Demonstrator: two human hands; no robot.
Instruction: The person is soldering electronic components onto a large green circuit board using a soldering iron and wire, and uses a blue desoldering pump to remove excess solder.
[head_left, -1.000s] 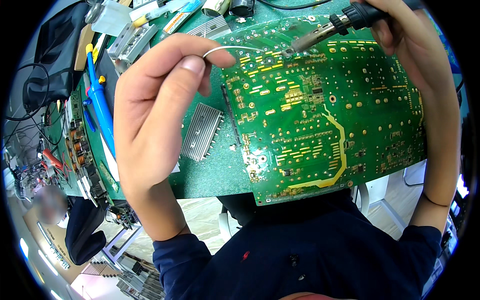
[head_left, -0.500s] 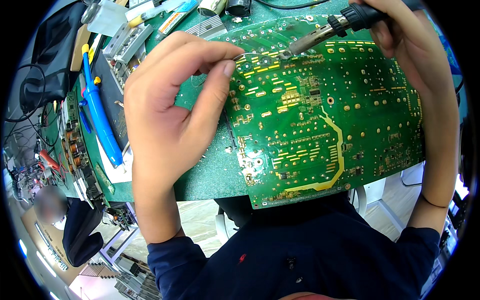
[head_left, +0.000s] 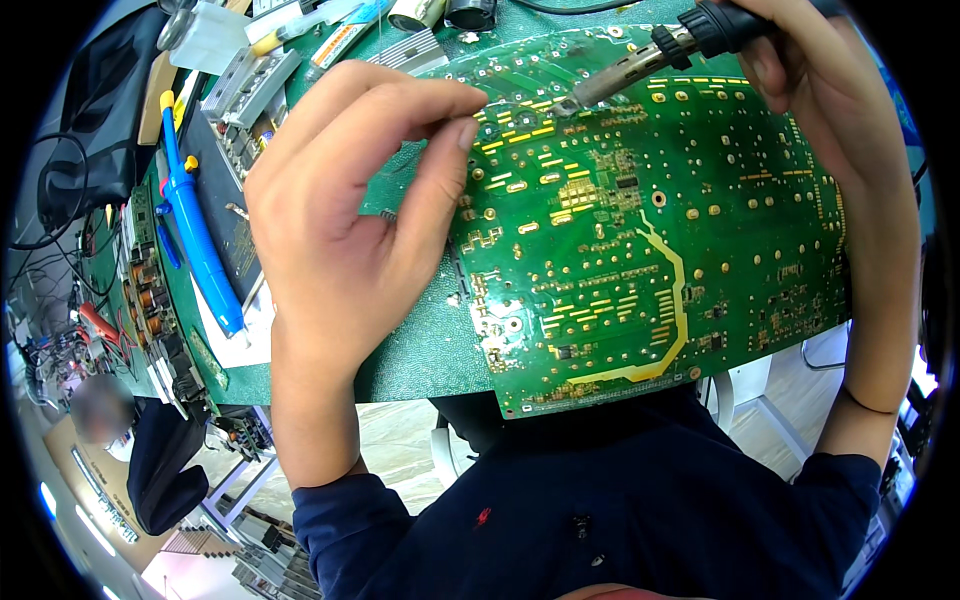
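Observation:
A large green circuit board (head_left: 650, 250) lies solder side up on a green mat (head_left: 420, 350). My right hand (head_left: 830, 130) grips a black-handled soldering iron (head_left: 650, 60) at the top right, and its metal tip touches the board's upper edge. My left hand (head_left: 340, 230) hovers over the board's left side. Its thumb and forefinger are pinched together just left of the iron's tip, on a thin solder wire that barely shows.
A blue desoldering pump (head_left: 195, 230) lies on the mat to the left, beside dark component boards (head_left: 150, 290). Small tools and plastic parts (head_left: 290, 50) crowd the far edge. Another person (head_left: 150, 460) sits at the lower left. Cables hang at the left.
My left hand has closed in toward the iron's tip and now covers the ribbed metal heat sink. The long loop of wire seen before no longer shows. The iron has hardly moved.

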